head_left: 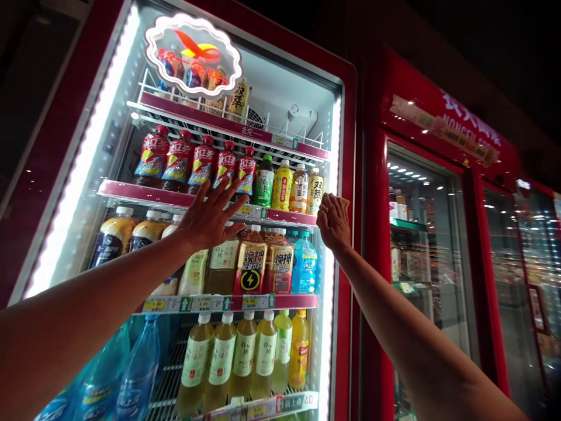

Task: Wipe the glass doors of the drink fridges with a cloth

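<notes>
My left hand (213,213) is spread flat against the glass door (280,82) of a lit drinks fridge, in front of the second shelf. Its fingers are stretched apart and hold nothing. Near the door's right edge my right hand (333,223) presses a brownish cloth (344,204) to the glass; much of the cloth is hidden under the fingers. Behind the glass stand red-capped tea bottles (203,161), a green-labelled bottle (264,181) and a yellow bottle (283,186). A glowing white scalloped sign (193,55) is at the top of the door.
The fridge has a red frame (348,128) and bright light strips at both sides. Lower shelves hold energy drink bottles (251,263), pale green tea bottles (243,351) and large blue bottles (138,368). More red fridges (377,245) with glass doors stand to the right.
</notes>
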`<act>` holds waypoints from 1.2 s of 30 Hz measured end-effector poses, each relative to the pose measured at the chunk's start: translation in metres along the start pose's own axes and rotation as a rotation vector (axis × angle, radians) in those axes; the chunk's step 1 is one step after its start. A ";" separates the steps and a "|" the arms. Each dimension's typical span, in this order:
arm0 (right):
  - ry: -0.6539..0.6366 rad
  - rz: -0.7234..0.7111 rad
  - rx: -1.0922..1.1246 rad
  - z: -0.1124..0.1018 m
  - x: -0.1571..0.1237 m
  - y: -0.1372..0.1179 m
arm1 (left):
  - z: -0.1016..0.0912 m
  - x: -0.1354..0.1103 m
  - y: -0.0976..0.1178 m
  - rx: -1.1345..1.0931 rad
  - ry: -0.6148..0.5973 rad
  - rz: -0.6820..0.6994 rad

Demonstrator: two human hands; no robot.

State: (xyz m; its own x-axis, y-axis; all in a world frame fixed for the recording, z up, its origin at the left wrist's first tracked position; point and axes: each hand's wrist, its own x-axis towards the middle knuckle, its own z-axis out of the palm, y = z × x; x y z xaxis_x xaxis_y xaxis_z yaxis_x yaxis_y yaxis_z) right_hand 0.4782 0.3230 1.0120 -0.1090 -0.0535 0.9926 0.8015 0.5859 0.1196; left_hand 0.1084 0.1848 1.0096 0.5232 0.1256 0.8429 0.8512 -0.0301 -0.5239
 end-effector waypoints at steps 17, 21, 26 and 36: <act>-0.084 -0.255 0.041 -0.007 -0.009 -0.035 | -0.003 0.002 0.003 -0.023 -0.096 -0.016; -0.132 -0.327 0.067 -0.010 -0.003 -0.038 | -0.003 0.002 0.004 -0.025 -0.092 -0.022; -0.023 -0.240 0.056 0.002 0.006 -0.057 | -0.001 0.001 0.003 -0.047 -0.062 -0.017; 0.015 -0.356 0.118 0.008 0.020 -0.069 | 0.000 0.002 0.004 -0.037 -0.066 -0.017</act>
State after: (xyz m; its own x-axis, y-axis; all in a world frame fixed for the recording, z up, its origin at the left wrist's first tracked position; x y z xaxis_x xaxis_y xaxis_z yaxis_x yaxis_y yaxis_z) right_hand 0.4160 0.2883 1.0238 -0.3593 -0.2825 0.8894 0.6412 0.6177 0.4553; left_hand 0.1124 0.1852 1.0089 0.5062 0.1914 0.8409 0.8614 -0.0640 -0.5039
